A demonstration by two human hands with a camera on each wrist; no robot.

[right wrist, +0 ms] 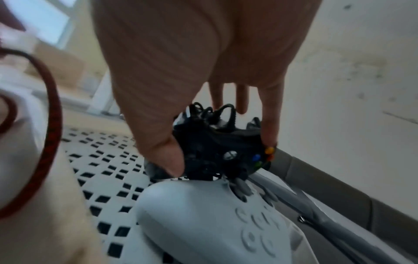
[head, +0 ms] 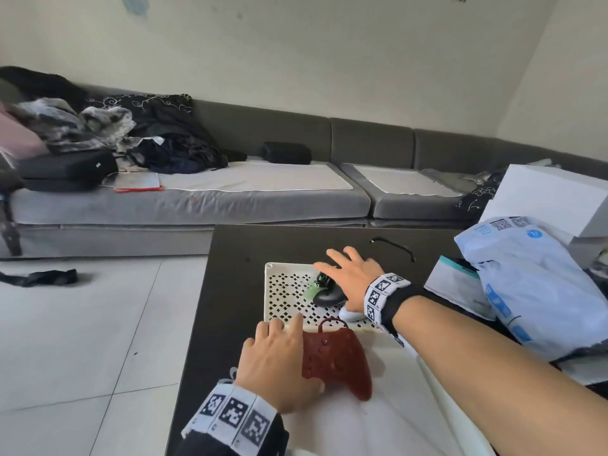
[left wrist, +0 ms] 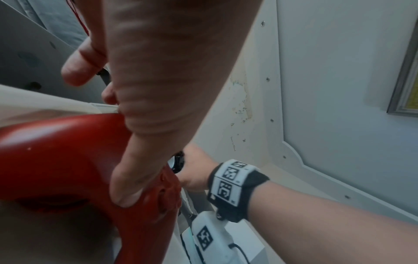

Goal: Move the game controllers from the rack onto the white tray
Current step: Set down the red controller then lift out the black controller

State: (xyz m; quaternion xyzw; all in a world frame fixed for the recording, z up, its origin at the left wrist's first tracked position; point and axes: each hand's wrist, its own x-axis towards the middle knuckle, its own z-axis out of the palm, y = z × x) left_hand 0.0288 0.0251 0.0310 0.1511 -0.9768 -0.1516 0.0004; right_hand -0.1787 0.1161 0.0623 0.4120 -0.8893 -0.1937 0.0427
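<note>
A white perforated tray (head: 286, 291) lies on the dark table (head: 237, 258). On it rests a black controller (head: 325, 296) (right wrist: 217, 151). My right hand (head: 352, 278) is spread over it, with thumb and little finger pressed against its two sides. A white controller (head: 350, 314) (right wrist: 203, 223) lies on the tray just behind the black one, mostly hidden under my right wrist. My left hand (head: 276, 363) grips the left handle of a red controller (head: 339, 360) (left wrist: 56, 160) at the tray's near edge, above a white surface. Its red cord (right wrist: 45, 142) loops over the rim.
White plastic parcel bags (head: 526, 284) and a white box (head: 552, 199) crowd the table's right side. A black cable (head: 393, 245) lies beyond the tray. The table's left edge drops to a tiled floor (head: 82, 324). A grey sofa (head: 197, 199) stands behind.
</note>
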